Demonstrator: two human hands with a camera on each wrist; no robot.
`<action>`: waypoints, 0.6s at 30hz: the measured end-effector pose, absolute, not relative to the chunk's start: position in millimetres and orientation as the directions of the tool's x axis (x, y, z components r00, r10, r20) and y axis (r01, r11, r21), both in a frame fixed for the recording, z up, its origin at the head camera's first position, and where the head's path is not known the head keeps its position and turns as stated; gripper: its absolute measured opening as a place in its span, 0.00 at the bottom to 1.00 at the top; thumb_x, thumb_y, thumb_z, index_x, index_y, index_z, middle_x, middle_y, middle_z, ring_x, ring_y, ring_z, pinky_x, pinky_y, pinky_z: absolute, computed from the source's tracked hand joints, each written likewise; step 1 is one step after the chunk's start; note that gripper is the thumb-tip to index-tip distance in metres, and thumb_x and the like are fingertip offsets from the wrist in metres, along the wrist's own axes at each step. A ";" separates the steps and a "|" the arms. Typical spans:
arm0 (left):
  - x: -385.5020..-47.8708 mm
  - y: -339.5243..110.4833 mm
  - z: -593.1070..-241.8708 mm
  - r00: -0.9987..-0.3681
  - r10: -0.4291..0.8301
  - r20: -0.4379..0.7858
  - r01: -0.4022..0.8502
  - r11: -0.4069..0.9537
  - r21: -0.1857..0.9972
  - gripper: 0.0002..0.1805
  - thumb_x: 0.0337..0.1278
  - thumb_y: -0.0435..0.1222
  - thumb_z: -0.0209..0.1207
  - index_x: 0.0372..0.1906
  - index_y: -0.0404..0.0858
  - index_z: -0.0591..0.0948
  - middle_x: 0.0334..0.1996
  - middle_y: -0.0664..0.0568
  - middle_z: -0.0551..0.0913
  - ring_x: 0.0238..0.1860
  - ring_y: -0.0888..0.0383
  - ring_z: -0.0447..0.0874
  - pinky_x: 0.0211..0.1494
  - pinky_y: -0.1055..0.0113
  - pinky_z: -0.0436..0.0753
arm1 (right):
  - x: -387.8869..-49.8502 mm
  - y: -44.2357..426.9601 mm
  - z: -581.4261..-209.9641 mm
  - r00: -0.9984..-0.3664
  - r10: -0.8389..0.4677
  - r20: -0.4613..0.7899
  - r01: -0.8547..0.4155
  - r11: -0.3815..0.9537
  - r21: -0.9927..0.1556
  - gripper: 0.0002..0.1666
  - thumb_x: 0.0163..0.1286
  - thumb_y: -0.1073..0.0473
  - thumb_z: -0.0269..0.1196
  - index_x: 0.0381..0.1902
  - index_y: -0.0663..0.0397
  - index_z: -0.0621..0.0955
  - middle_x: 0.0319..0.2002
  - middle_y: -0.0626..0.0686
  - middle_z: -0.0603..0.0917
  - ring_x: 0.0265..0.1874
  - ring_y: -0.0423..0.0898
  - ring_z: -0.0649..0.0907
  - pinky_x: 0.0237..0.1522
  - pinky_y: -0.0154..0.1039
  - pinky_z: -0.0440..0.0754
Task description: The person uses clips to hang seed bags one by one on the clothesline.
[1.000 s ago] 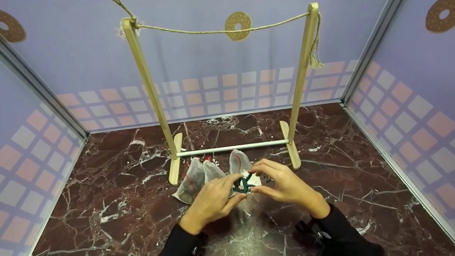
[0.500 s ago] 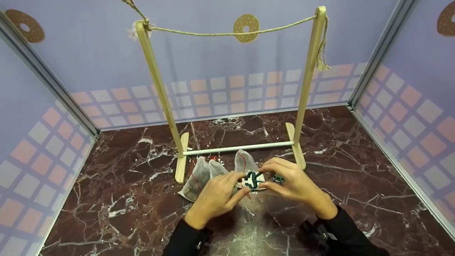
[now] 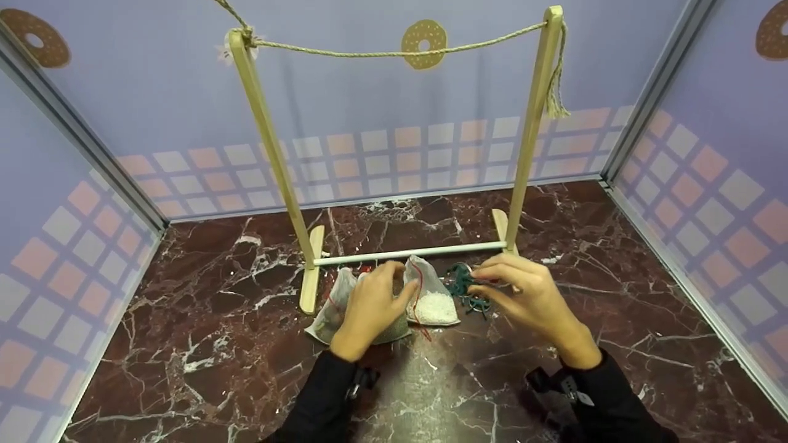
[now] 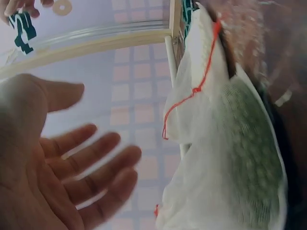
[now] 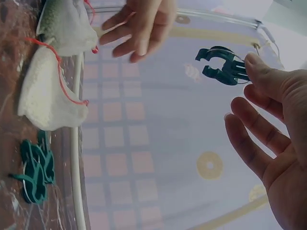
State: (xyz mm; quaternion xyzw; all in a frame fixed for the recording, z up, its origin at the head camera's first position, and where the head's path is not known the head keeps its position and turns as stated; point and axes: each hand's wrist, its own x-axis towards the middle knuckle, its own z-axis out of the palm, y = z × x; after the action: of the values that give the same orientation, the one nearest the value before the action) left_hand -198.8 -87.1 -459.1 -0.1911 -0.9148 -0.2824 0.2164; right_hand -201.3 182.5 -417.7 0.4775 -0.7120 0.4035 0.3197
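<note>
Green clip [image 3: 459, 282], from head: it is at the tips of my right hand [image 3: 526, 289], to the right of the white-filled bag [image 3: 434, 307]. I judge it light and stiff, of hard plastic, so a small pinch should be enough.
Left hand [image 3: 372, 304], from head: raised over the other bags, nearest to the green-filled one, fingers bent a little; I see nothing held in it.
Change, from head: half a second ago the clip was between my two hands, in front of the white grains. Now only the right hand has it, more to the right, and the white-filled bag shows uncovered.
Left palm, from left wrist: fingers loose and spread, nothing between them, apart from the green-filled bag [image 4: 254, 148]. This bag looks soft and saggy, the heavier thing here, I think; its gathered top would be the place to take.
Clip handle, from right wrist: thumb and forefinger pinch it at its narrow tail, other fingers half bent. The curved mouth points away from my palm, its tips apart. The surface looks smooth, so it may slip or turn; I would hold both handles flat.
Spare clips [image 5: 34, 175], from right wrist: lying beside the white-filled bag.
</note>
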 end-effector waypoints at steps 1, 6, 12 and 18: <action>-201.7 -84.6 -460.4 -0.850 0.195 0.490 0.441 0.771 0.460 0.18 0.64 0.45 0.66 0.48 0.35 0.82 0.35 0.48 0.85 0.30 0.53 0.82 0.34 0.58 0.83 | -201.3 183.9 -417.1 -0.344 -0.416 0.842 -0.935 0.231 -0.268 0.14 0.52 0.69 0.77 0.38 0.60 0.88 0.37 0.53 0.88 0.34 0.48 0.85 0.45 0.29 0.83; -212.3 -69.9 -473.0 -0.920 0.098 0.379 0.307 0.780 0.545 0.21 0.63 0.46 0.66 0.49 0.33 0.82 0.40 0.42 0.86 0.38 0.44 0.85 0.40 0.50 0.83 | -201.7 188.4 -416.5 -0.348 -0.410 0.843 -0.928 0.278 -0.248 0.13 0.52 0.68 0.77 0.37 0.57 0.88 0.37 0.51 0.88 0.35 0.48 0.86 0.48 0.31 0.82; -220.2 -57.5 -492.0 -0.974 0.027 0.225 0.156 0.803 0.575 0.29 0.60 0.48 0.67 0.56 0.30 0.78 0.47 0.35 0.84 0.48 0.35 0.82 0.51 0.45 0.80 | -204.0 190.3 -418.2 -0.345 -0.415 0.842 -0.925 0.305 -0.229 0.12 0.53 0.68 0.77 0.36 0.57 0.88 0.37 0.50 0.88 0.34 0.46 0.86 0.41 0.29 0.83; -220.4 -54.1 -507.5 -0.972 -0.006 0.233 0.134 0.806 0.576 0.19 0.57 0.44 0.70 0.45 0.36 0.80 0.39 0.41 0.82 0.44 0.39 0.80 0.46 0.45 0.78 | -206.9 190.3 -417.4 -0.358 -0.427 0.830 -0.922 0.299 -0.244 0.13 0.52 0.69 0.77 0.36 0.58 0.88 0.37 0.51 0.88 0.33 0.45 0.85 0.39 0.28 0.83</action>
State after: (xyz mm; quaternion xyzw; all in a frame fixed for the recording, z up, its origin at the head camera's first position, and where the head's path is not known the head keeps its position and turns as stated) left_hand -220.4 -54.1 -507.5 -0.0339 -0.9436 -0.3095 0.1126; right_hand -206.9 190.3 -417.4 0.4593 -0.7345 0.3736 0.3317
